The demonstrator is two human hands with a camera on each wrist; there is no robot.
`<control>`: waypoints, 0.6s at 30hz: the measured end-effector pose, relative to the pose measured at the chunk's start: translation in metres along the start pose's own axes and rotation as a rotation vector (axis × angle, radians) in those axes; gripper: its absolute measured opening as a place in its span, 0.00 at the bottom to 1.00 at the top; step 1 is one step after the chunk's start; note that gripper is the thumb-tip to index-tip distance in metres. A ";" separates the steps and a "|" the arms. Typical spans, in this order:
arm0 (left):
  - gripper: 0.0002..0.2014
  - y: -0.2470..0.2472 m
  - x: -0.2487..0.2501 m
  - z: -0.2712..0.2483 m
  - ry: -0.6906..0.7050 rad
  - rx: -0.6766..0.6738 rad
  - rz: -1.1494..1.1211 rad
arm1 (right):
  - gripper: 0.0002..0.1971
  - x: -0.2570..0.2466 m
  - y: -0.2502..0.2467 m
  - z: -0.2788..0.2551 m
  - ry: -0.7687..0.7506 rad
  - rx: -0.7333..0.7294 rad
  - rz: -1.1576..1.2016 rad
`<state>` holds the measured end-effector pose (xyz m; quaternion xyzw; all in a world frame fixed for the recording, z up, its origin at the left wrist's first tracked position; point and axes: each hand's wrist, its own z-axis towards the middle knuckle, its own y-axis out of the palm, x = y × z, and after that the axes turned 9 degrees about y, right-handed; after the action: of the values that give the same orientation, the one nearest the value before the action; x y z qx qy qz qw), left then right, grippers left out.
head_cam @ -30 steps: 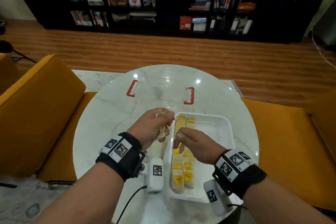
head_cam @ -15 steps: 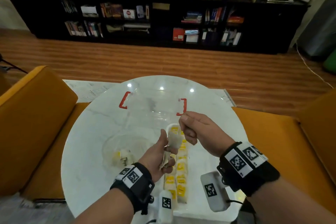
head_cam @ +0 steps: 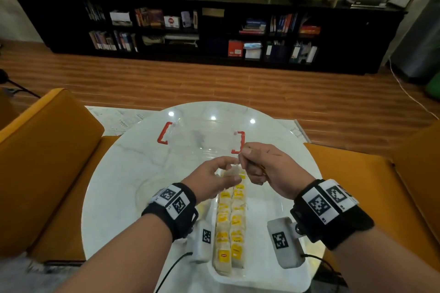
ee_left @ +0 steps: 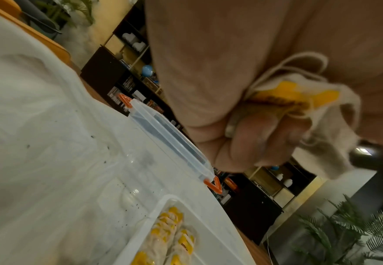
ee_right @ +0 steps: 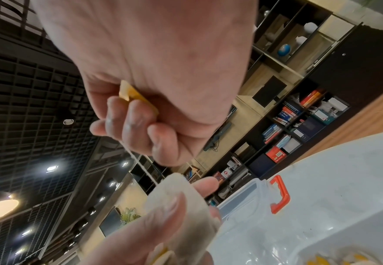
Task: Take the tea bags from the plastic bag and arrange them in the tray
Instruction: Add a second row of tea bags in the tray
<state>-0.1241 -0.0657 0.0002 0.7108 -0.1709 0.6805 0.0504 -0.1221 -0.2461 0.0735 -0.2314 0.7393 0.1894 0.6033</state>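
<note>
My left hand [head_cam: 228, 170] hovers over the far end of the white tray [head_cam: 262, 279] and grips a small bunch of tea bags [ee_left: 299, 100]. Its thumb and fingers pinch one pale tea bag [ee_right: 181, 206]. My right hand [head_cam: 242, 157] is just to the right and slightly higher; it pinches that bag's yellow tag [ee_right: 135, 96], and the string [ee_right: 140, 165] runs tight between tag and bag. Two rows of tea bags [head_cam: 229, 221] lie along the tray's left side. The clear plastic bag [head_cam: 147, 188] lies on the table left of the tray, partly behind my left wrist.
A clear plastic lid with red handles [head_cam: 202, 138] lies on the round marble table [head_cam: 114, 197] beyond my hands. The tray's right half [head_cam: 266, 197] holds no bags. Orange seats flank the table on both sides.
Both hands have risen from the tray. The right hand drew the tag up and to the right, away from the left hand, and the string has pulled tight. The head view tilted up.
</note>
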 end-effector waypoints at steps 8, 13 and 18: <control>0.12 0.003 -0.009 -0.012 -0.107 0.060 -0.085 | 0.14 0.015 0.000 0.006 0.190 0.189 -0.047; 0.17 0.021 -0.010 -0.018 -0.321 0.189 -0.452 | 0.14 0.033 0.006 0.011 0.284 0.253 0.014; 0.16 0.026 -0.016 -0.018 -0.393 0.254 -0.423 | 0.14 0.044 0.007 0.011 0.351 0.223 -0.063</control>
<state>-0.1499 -0.0813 -0.0179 0.8490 0.0604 0.5205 0.0678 -0.1244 -0.2388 0.0286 -0.2157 0.8418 0.0439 0.4928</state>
